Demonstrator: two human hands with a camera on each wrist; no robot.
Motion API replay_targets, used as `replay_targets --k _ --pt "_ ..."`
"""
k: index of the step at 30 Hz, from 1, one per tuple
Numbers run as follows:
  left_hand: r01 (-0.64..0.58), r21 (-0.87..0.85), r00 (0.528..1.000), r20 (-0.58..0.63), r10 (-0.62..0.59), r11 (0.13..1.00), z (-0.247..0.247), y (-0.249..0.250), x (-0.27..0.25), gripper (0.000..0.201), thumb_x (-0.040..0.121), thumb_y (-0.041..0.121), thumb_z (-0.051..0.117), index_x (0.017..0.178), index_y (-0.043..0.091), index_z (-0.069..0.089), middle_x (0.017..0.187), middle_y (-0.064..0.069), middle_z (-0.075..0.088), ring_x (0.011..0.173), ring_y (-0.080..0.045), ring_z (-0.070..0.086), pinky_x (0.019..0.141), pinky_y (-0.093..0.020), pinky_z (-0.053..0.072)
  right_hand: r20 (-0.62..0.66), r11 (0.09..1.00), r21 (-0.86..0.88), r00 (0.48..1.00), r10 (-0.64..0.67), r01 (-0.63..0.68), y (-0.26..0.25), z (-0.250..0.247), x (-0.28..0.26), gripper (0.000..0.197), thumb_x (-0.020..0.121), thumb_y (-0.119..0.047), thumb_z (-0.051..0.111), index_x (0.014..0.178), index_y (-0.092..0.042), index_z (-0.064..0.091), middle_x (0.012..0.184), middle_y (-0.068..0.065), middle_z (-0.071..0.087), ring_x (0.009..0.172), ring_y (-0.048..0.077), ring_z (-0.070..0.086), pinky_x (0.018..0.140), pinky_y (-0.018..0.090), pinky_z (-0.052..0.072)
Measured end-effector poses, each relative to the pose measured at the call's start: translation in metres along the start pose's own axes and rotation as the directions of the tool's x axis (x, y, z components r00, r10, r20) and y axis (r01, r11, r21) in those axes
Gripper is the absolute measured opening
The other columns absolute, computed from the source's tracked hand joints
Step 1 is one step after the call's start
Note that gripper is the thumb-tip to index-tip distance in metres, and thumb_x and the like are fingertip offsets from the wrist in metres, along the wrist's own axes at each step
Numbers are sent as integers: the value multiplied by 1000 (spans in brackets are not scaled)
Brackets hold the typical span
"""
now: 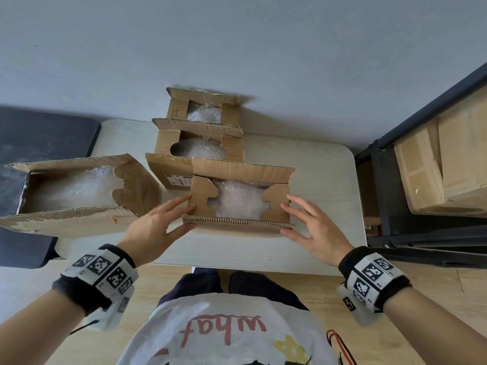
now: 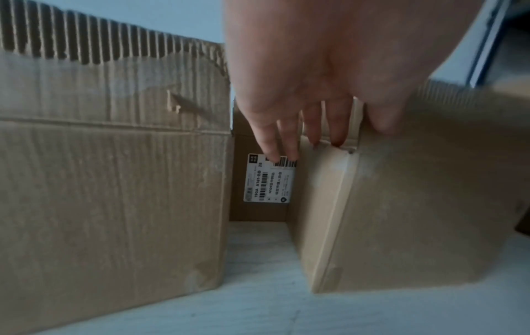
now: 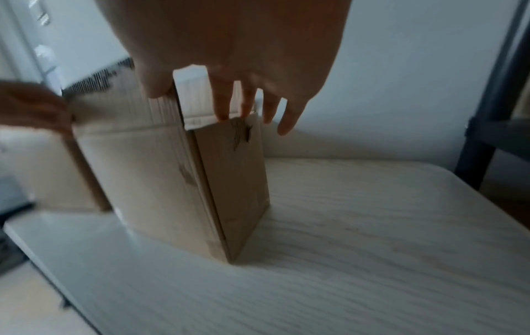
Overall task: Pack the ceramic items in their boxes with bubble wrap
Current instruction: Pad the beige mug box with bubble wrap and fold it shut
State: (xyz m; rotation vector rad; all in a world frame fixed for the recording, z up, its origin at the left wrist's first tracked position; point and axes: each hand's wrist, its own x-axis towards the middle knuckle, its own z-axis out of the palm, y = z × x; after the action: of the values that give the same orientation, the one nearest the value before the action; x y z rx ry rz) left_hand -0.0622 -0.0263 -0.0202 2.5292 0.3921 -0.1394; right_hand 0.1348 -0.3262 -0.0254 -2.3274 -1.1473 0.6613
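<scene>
A small open cardboard box (image 1: 237, 229) stands at the front of the white table (image 1: 321, 175), with a bubble-wrapped item (image 1: 237, 201) inside between its two notched side flaps. My left hand (image 1: 160, 219) touches its left side with spread, straight fingers, fingertips on the left flap. My right hand (image 1: 311, 222) touches the right side the same way. The left wrist view shows the left hand (image 2: 301, 108) at the top corner of this box (image 2: 416, 204). In the right wrist view, the right hand (image 3: 244, 90) has its fingertips at the box's (image 3: 172, 181) upper edge.
Three more open boxes hold bubble-wrapped items: a large one (image 1: 79, 219) at the left, a labelled one (image 1: 171, 175) just behind, and one (image 1: 176, 109) at the back. A black shelf rack (image 1: 382, 180) with cartons stands to the right. A dark surface (image 1: 39, 133) lies to the left.
</scene>
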Motion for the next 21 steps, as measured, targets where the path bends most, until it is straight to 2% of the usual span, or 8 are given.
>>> replay_targets --k 4,7,11,13,14,16,18,21 --pt "-26 -71 994 -105 19 997 -1 6 13 35 79 21 75 112 9 68 125 -4 61 95 -27 65 78 -33 51 -59 993 110 996 60 -53 -4 -5 9 53 83 -51 57 127 -21 57 139 -16 38 126 3 40 103 28 37" --pt "38 -148 992 -117 -56 988 0 6 18 62 75 26 78 130 12 53 123 -3 57 101 -21 60 86 -36 50 -118 992 107 990 75 -62 -7 -6 16 43 80 -38 70 117 -18 60 131 -11 46 115 5 48 96 29 44" --pt "72 -151 994 -77 -84 986 -2 2 24 109 67 29 83 150 33 12 156 0 17 117 -24 51 84 -38 53 -118 983 142 984 130 -113 -7 -1 23 65 72 -30 79 126 -15 48 126 -4 45 112 8 47 96 37 47" --pt "-6 -56 995 -102 1 998 -6 3 29 127 61 27 87 150 36 -3 159 5 -7 124 -28 48 71 -34 56 -95 957 221 972 212 -188 -4 -1 28 100 65 -29 84 143 -19 22 133 1 38 119 7 40 102 34 43" --pt "-63 3 991 -117 63 998 -8 4 33 133 58 28 89 150 35 -8 159 7 -14 135 -27 37 75 -30 55 -83 943 258 967 240 -211 -2 -1 32 118 62 -28 86 148 -25 6 138 2 32 123 7 36 103 32 39" --pt "-153 125 981 -98 166 980 -11 6 42 140 54 33 89 149 28 -14 158 6 -17 146 -18 1 108 -33 35 -67 939 276 970 233 -206 0 -3 38 139 56 -27 90 145 -42 -16 145 -1 20 129 8 30 104 31 35" --pt "-165 219 983 -48 179 962 -14 11 50 141 54 40 88 147 25 -17 158 6 -10 144 -15 -16 117 -33 3 -61 955 250 982 179 -158 1 -6 43 139 54 -28 91 141 -53 -15 147 -8 14 131 8 28 103 30 34" --pt "-146 283 987 -22 159 948 -19 17 52 136 52 42 88 150 18 -3 156 -7 20 146 -25 1 114 -36 4 -86 969 222 988 127 -105 0 -7 39 117 59 -28 88 142 -52 9 146 -15 17 130 6 30 104 31 38"
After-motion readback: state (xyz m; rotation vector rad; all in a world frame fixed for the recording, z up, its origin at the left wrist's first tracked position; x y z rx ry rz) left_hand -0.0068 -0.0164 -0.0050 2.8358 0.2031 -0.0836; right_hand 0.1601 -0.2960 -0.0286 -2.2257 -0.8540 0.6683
